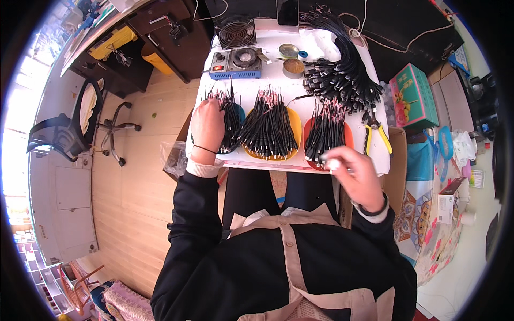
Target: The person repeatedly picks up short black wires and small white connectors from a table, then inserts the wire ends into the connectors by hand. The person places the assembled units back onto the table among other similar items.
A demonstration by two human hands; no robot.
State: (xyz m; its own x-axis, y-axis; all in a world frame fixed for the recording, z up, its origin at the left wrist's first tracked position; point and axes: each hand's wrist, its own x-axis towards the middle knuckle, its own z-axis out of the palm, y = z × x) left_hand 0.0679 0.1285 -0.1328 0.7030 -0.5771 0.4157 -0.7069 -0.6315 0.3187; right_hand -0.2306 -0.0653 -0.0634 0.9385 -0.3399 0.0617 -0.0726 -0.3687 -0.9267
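White tabletop — hands at slim black cables fanned over rounded trays.

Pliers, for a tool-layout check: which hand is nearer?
Right: the right hand is below and left of the pliers in view; the left hand is farther, at the leftmost cables.

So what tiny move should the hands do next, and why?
Maybe the left hand should pinch one cable from the left bundle of black cables, because it's right at that bundle, while the right hand is over by the orange tray.
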